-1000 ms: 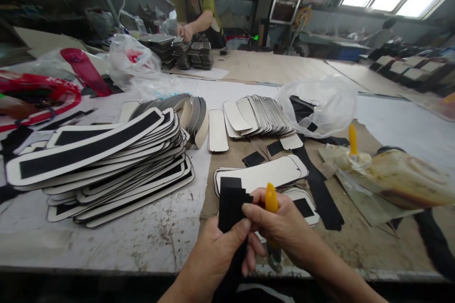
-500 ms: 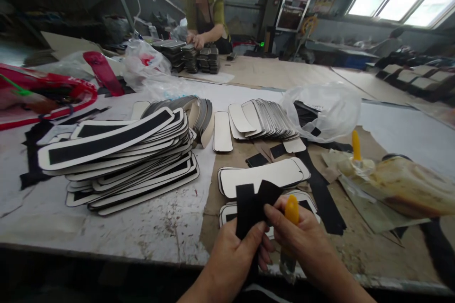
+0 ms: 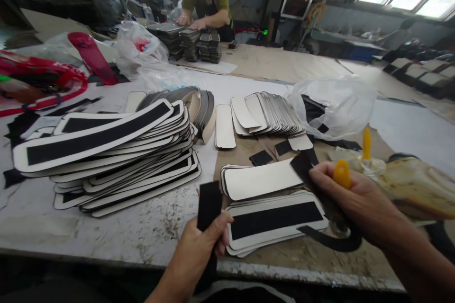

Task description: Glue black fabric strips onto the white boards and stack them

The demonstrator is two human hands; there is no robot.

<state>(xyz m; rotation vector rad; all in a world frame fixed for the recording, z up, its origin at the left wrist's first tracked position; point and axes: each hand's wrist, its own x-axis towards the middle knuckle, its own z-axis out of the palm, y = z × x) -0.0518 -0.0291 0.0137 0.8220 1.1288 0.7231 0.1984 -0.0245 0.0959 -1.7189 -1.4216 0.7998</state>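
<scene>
My left hand (image 3: pixel 197 246) is closed on a black strip (image 3: pixel 209 203), its end standing up above my thumb and the rest hanging below. My right hand (image 3: pixel 350 194) pinches another black strip (image 3: pixel 301 166), whose tail curls below the hand. In the same hand sits a tool with a yellow handle (image 3: pixel 342 173); its pale lower end is partly hidden. Between my hands lies a small pile of white panels, the top panel (image 3: pixel 234 244) bearing a black strip along its middle. Just behind it rest plain white panels (image 3: pixel 263 180), touched or overlapped by the right-hand strip's end.
A tall stack of black-centred panels (image 3: pixel 95 142) stands on the left. Plain panels (image 3: pixel 273 113) lean in a row behind, beside a clear plastic bag (image 3: pixel 341 109). A second yellow-handled tool (image 3: pixel 366 144) stands by a plastic-wrapped container (image 3: pixel 419 184). A co-worker (image 3: pixel 206 4) handles stacks across the table.
My hands have moved apart, the right one going right and up with a black strip and the yellow-handled tool. The left has shifted left with its strip. The black-centred panel is now uncovered.
</scene>
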